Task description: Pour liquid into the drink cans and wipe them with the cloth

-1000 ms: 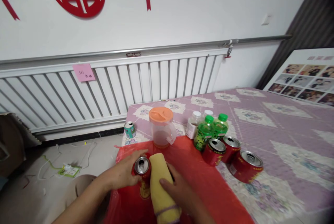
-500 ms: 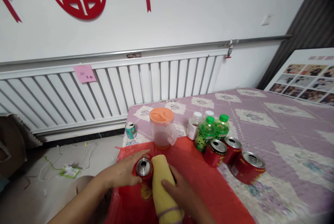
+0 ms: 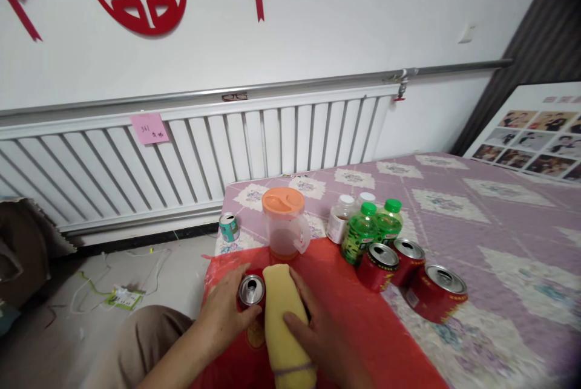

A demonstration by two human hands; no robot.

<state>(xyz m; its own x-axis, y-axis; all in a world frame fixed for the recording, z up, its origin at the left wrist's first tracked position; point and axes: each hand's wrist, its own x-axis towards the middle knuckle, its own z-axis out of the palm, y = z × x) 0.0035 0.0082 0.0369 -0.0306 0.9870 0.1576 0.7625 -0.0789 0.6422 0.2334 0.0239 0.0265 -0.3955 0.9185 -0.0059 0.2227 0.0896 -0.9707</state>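
The red can stands on the red plastic sheet, with the left hand curled round it: its fingers lie behind the rim, its thumb on the near side, and the can sits clamped between them. Just beside it, the right hand has its fingers and thumb pressed on opposite sides of the yellow cloth, which is rolled or folded into a thick, long bundle; whether anything is wrapped inside, I cannot tell. The can is probably light and thin-walled, smooth enough to slip a little and easy to dent, so a gentle hold low on the body, away from the opened top, seems best. The cloth looks soft and limp, likely to give under a squeeze and unlikely to slide; its middle is the natural place to hold. Beyond the hands is a cloudy jug with an orange lid; its walls show no clear level of liquid. A teal can with a dark opening stands to its left. To the right, two green-capped bottles show green, though label and contents are hard to separate, and two white-capped bottles stand close behind. Three wide red cans have openings in their tops, too dark to show what is inside.
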